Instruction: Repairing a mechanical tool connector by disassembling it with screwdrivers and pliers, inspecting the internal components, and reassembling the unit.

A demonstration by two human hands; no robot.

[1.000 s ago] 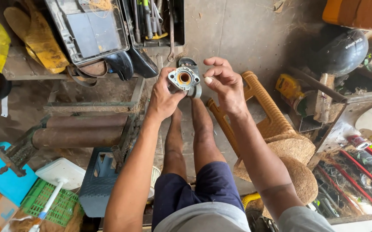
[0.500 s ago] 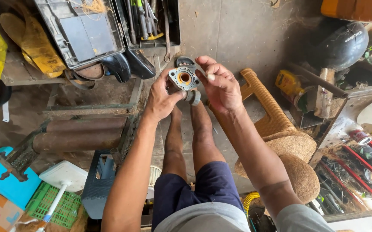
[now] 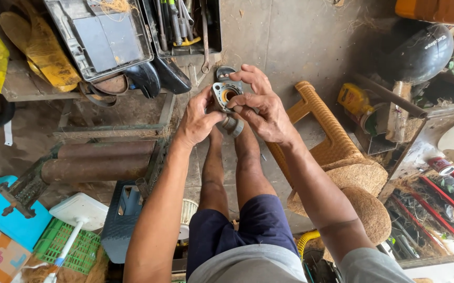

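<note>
We hold small metal pump part [image 3: 226, 94] up over knees, above concrete floor [image 3: 284, 36]. Left hand [image 3: 198, 120] grips its side; right hand [image 3: 261, 107] fingers pinch top edge. Risk: thin fingertip hold, part slips, drops btwn legs to floor, maybe dents.

A bare concrete floor [image 3: 300, 47] fills the upper middle of the frame, strewn with wisps of dry fibre. On it, right of centre, lies a woven tan plastic stool [image 3: 321, 131], tipped on its side. Two rusty pipes [image 3: 101, 160] rest side by side at the left, with a dark blue crate [image 3: 119, 220] just below them and a green basket [image 3: 59, 249] at lower left. Round coir mats [image 3: 366, 204] sit at lower right.
</note>
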